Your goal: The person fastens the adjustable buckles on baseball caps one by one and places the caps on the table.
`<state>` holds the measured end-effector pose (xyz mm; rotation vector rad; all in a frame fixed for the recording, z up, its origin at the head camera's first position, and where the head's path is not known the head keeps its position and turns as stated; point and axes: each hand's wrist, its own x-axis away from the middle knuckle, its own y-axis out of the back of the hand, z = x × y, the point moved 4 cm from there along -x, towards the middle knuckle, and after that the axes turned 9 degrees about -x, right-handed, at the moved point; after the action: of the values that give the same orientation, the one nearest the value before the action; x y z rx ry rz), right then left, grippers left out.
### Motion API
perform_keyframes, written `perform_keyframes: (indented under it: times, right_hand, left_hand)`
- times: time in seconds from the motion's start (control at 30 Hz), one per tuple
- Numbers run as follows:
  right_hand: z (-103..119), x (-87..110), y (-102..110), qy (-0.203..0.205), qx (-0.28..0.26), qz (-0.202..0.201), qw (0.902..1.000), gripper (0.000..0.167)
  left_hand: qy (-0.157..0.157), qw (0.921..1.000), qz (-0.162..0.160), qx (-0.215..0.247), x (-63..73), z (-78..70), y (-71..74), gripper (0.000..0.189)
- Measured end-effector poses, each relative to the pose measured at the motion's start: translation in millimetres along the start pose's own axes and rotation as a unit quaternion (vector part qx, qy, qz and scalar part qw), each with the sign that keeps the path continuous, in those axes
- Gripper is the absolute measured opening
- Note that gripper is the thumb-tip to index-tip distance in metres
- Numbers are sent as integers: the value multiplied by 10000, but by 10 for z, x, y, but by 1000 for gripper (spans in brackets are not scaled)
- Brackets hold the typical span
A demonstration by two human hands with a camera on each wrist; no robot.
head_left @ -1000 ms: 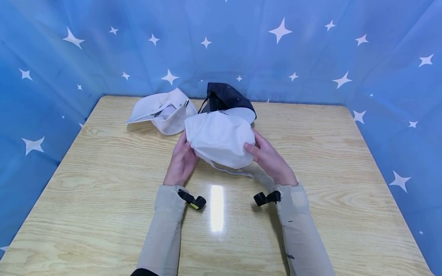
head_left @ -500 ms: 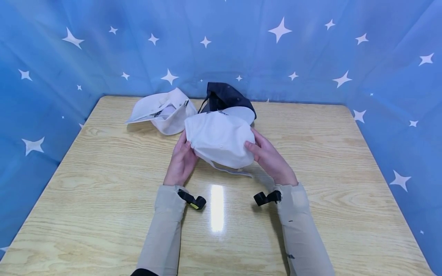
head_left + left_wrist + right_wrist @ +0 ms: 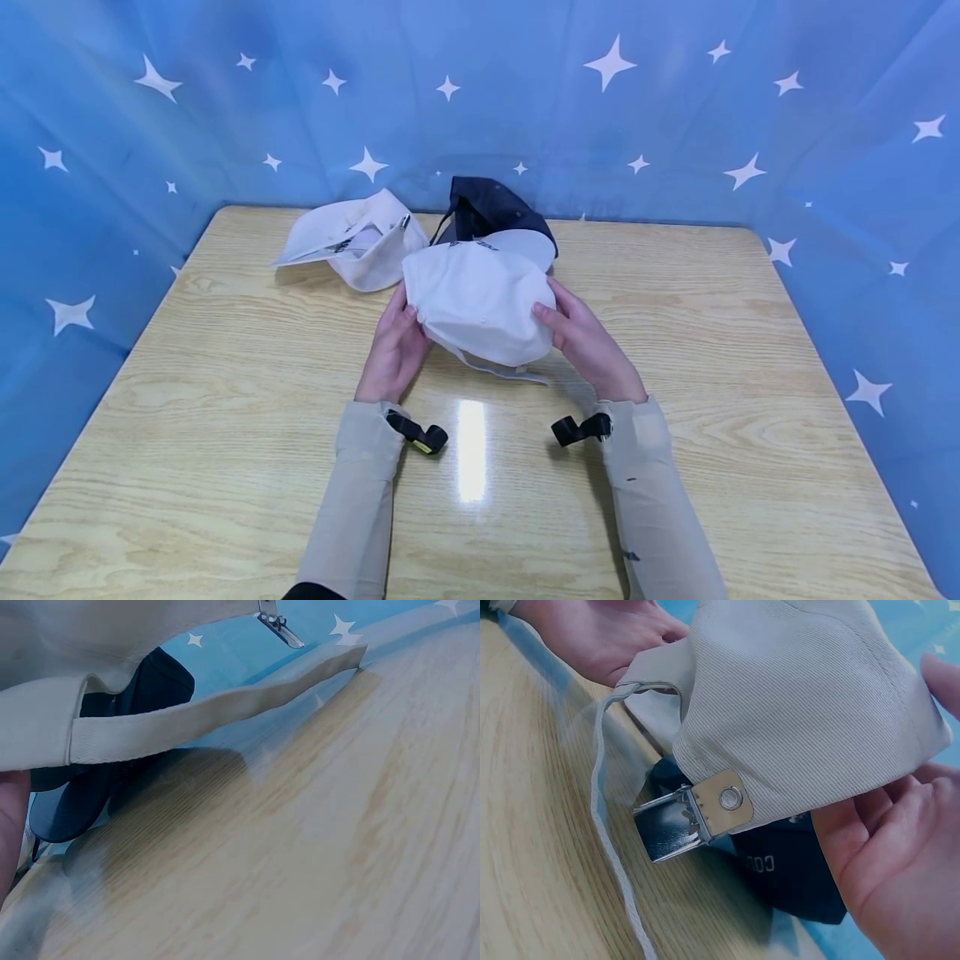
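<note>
Between both hands is a white baseball cap (image 3: 480,300), its brim pointing away and its back strap toward the person. My left hand (image 3: 393,350) grips the cap's left edge with the thumb on the near side. On the opposite edge, my right hand (image 3: 588,342) pinches the fabric, thumb on top and fingers underneath. The strap (image 3: 217,716) hangs loose, out of its metal buckle (image 3: 671,825), which dangles unclasped in the right wrist view. Behind the held cap lies a dark navy cap (image 3: 498,208), partly covered by the white brim.
A second white cap (image 3: 375,250) lies on its side at the back left, next to the navy one. All rest on a wood-grain table (image 3: 225,400). A blue curtain with white stars (image 3: 525,100) surrounds the table's back and sides.
</note>
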<state>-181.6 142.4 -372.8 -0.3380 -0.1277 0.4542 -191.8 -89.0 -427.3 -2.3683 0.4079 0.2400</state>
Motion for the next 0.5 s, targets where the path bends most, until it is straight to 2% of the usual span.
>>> perform_keyframes:
  times: [0.5]
  right_hand:
    - [-10,-6,30,-9,67,-9,10000,52]
  left_hand:
    - [77,9999,-106,47,3,-3,-3,65]
